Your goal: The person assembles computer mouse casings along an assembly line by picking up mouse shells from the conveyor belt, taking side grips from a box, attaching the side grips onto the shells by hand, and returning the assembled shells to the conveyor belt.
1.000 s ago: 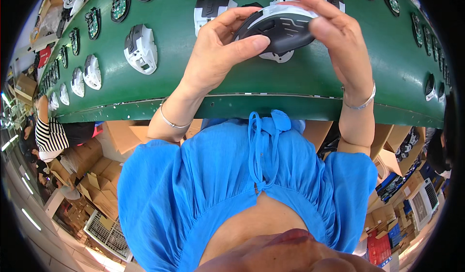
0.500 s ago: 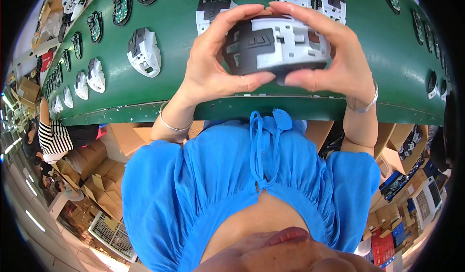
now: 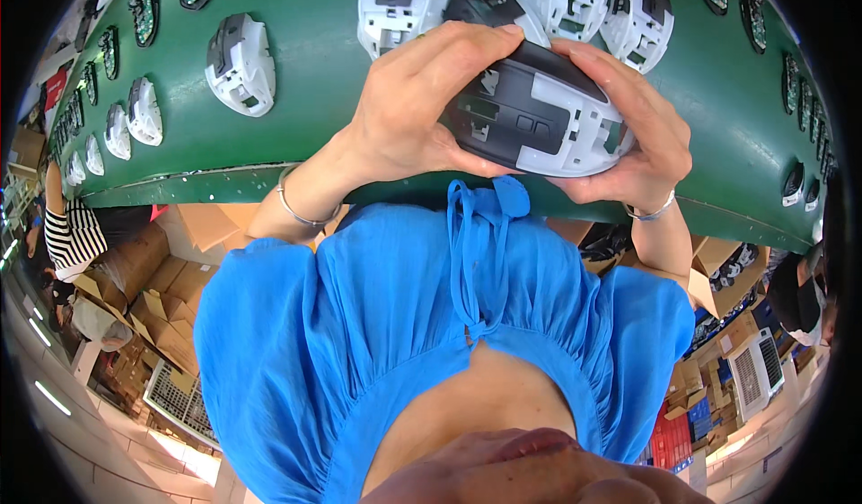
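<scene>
I see the black-and-white mouse shell (image 3: 537,118) between both hands, above the green belt (image 3: 305,136). Left hand (image 3: 417,100) and right hand (image 3: 642,131) are both clamped round it.

The person wears a bright blue gathered dress (image 3: 359,342) with a tied bow (image 3: 485,203) at the neckline. A thin silver bangle (image 3: 301,212) circles the left wrist. A silver bracelet (image 3: 651,212) circles the right.

Black-and-white shell (image 3: 539,118), green belt (image 3: 314,82), seemingly striped sleeve (image 3: 72,234)
</scene>
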